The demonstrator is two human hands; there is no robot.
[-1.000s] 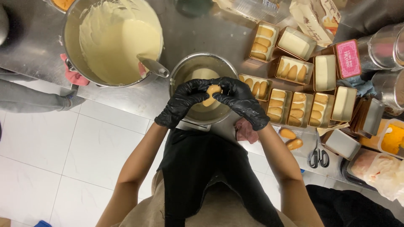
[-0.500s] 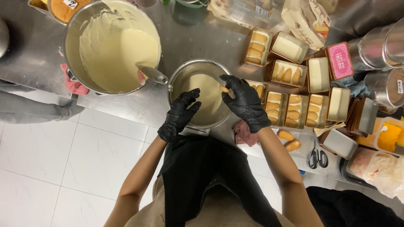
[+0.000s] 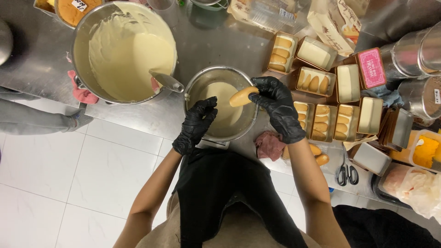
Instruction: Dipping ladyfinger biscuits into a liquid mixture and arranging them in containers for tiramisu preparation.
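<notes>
Steel worktable (image 3: 216, 43): spans the top of the view, above a white tiled floor (image 3: 69, 179).

Large steel mixing bowl (image 3: 124, 50): upper left, holding pale yellow cream; a ladle handle (image 3: 166, 81) leans out over its right rim.

Small steel bowl (image 3: 220, 110): centre, at the table's near edge, holding a shallow pale liquid.

Rectangular tins (image 3: 335, 98): a cluster to the right of the small bowl, some lined with ladyfinger biscuits, some filled level with cream.

Left hand (image 3: 195, 126): black-gloved, empty, fingers loosely curled, resting at the near left rim of the small bowl.

Right hand (image 3: 278, 105): black-gloved, fingertips closed on one end of a ladyfinger biscuit (image 3: 242, 96).

Ladyfinger biscuit: held roughly level over the right part of the small bowl, above the liquid.

Pink cloth (image 3: 268, 144): crumpled on the table edge, just beside the right wrist.

Scissors (image 3: 345, 172): lower right, near loose biscuits (image 3: 318, 155).
</notes>
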